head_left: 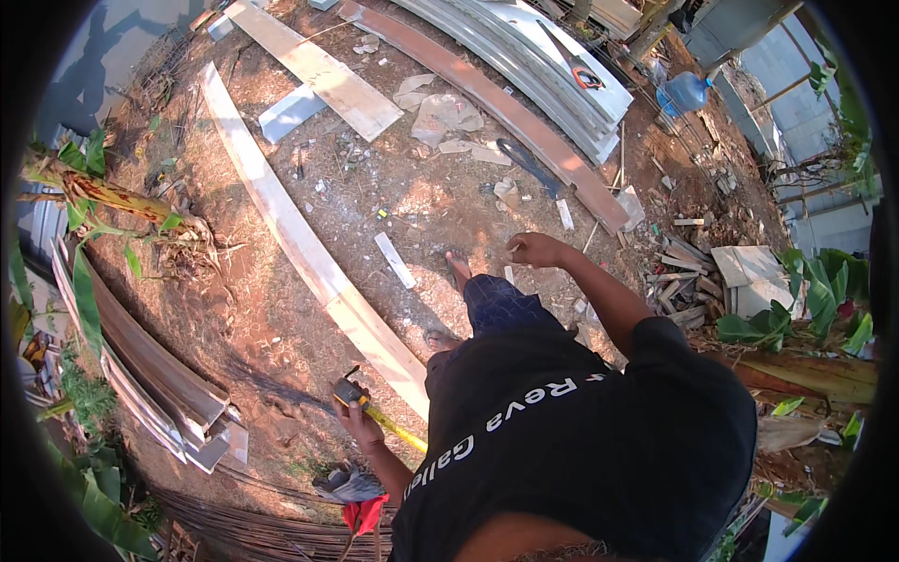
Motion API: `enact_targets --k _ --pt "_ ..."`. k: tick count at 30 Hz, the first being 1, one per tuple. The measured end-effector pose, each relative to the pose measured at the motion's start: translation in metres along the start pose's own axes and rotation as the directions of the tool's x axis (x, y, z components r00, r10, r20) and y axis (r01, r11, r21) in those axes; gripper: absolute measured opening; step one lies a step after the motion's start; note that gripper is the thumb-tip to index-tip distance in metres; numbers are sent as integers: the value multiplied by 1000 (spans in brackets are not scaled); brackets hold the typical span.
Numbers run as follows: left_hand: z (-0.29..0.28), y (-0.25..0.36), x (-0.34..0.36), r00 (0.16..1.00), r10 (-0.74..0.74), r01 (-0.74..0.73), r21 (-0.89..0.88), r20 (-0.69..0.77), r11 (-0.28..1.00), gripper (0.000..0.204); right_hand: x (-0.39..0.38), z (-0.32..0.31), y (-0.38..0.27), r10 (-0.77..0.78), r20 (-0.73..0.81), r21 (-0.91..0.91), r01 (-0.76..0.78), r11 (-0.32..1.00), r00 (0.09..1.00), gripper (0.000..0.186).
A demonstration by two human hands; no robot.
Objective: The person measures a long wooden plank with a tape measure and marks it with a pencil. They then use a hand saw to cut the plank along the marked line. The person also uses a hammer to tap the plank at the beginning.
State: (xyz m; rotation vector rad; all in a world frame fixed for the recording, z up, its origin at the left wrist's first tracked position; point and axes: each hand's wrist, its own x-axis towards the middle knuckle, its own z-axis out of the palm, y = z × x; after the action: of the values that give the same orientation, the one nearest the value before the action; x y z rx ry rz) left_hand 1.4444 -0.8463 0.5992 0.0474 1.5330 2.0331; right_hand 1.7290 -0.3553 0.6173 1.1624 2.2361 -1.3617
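My left hand (363, 426) is closed round a black and yellow tape measure (350, 389). Its yellow blade (398, 430) runs out toward my body, where my shirt hides the far end. Just beyond the tape lies a long pale wooden board (290, 234), stretching from beside my legs up to the far left. My right hand (537, 250) is held out in front of me on the right, its fingers curled in a pinch. Whatever it may hold is too small to make out. A small white strip (395, 260) lies on the ground between the board and my feet.
A reddish-brown plank (487, 89) and corrugated sheets (524, 70) lie at the far side, with a handsaw (573, 64) on a white panel. Stacked boards (159, 370) are at the left. Scrap wood (688, 272) and a blue water jug (684, 94) are to the right.
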Motion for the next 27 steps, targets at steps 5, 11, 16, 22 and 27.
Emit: enact_targets --k 5,11,16,22,27 --pt "42 24 43 999 33 -32 74 -4 997 86 12 -13 33 435 404 -191 -390 901 805 25" --pt "102 41 106 999 47 -45 160 -7 986 74 34 -39 59 30 497 160 -126 979 867 25" --pt "182 50 133 1000 23 -27 265 16 964 82 82 -36 84 -255 180 303 193 933 950 30" --pt "217 20 149 998 -46 31 273 49 961 86 147 -60 90 -407 414 98 405 909 814 33" --pt "227 2 166 998 -62 54 343 11 938 85 201 -11 97 -483 218 -293 529 796 848 33"
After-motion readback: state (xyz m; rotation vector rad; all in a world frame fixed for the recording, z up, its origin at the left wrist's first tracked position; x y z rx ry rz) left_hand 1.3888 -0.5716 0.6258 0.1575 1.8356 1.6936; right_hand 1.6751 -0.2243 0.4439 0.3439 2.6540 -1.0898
